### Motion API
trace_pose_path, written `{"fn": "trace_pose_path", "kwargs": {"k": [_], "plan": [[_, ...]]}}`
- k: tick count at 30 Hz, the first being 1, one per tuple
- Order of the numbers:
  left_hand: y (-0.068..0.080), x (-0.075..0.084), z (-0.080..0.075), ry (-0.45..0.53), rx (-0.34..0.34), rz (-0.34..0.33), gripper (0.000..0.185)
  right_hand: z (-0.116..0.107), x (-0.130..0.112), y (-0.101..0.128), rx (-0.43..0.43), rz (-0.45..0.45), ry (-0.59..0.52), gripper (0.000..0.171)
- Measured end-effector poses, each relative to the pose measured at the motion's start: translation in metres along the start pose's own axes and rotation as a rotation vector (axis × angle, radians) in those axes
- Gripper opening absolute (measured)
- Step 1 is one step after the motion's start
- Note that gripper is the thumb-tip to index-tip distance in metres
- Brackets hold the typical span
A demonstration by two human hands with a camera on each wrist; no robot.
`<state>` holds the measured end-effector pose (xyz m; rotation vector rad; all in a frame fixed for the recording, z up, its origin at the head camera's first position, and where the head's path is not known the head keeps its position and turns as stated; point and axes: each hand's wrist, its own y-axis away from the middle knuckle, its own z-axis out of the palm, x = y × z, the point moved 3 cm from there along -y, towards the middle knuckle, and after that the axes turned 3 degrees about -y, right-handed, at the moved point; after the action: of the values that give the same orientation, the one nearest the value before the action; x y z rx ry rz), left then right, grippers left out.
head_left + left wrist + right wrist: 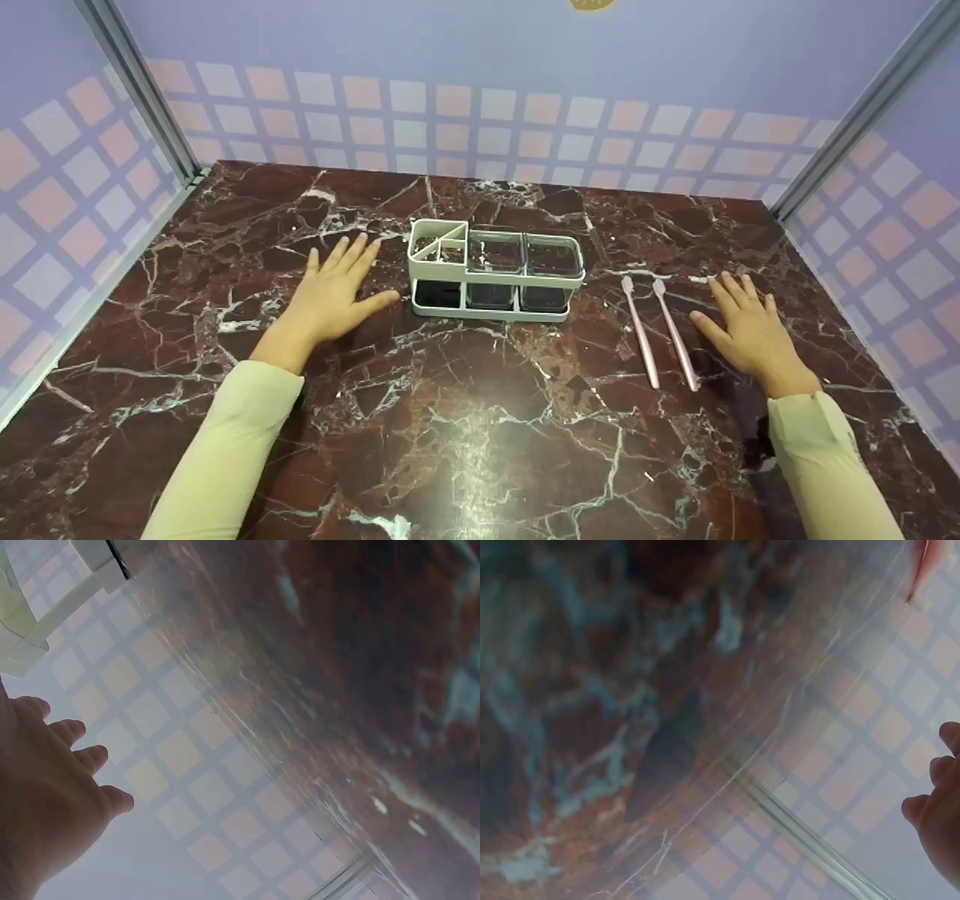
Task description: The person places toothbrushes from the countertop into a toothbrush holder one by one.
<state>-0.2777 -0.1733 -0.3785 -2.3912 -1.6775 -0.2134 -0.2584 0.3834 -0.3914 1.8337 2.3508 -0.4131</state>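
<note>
My left hand lies with straight, spread fingers on the marble-patterned table, its thumb pointing toward a pale holder. That holder has small divided slots at its left and two clear cups set in its right part. To the right of it lie two pink toothbrushes, side by side with their heads toward the back wall. My right hand rests with fingers extended, its thumb near the right-hand toothbrush. Neither hand holds anything. In the left wrist view the hand and part of the holder show.
The dark red marble-patterned table is bounded by a lilac back wall with pink and white squares. Side panels meet it at grey metal posts on the left and right.
</note>
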Motion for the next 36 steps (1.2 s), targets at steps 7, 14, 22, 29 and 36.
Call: {"fn": "trace_pose_path", "kwargs": {"k": [7, 14, 22, 29, 36], "plan": [[-0.005, 0.005, -0.001, 0.135, 0.007, -0.007, 0.089, -0.002, -0.005, -0.003, 0.037, -0.002, -0.048, 0.072], [-0.013, 0.016, -0.003, 0.386, 0.035, -0.021, 0.096, 0.002, -0.016, -0.010, 0.020, 0.005, -0.069, 0.069], [-0.026, 0.030, 0.002, 0.549, 0.060, -0.047, 0.105, 0.008, -0.026, -0.021, -0.013, 0.031, -0.084, 0.065], [-0.037, 0.034, 0.008, 0.613, 0.095, -0.054, 0.105, 0.011, -0.028, -0.029, -0.023, 0.065, -0.112, 0.058], [-0.043, 0.034, 0.011, 0.688, 0.101, -0.066, 0.110, 0.020, -0.028, -0.035, -0.148, 0.134, -0.149, 0.058]]}}
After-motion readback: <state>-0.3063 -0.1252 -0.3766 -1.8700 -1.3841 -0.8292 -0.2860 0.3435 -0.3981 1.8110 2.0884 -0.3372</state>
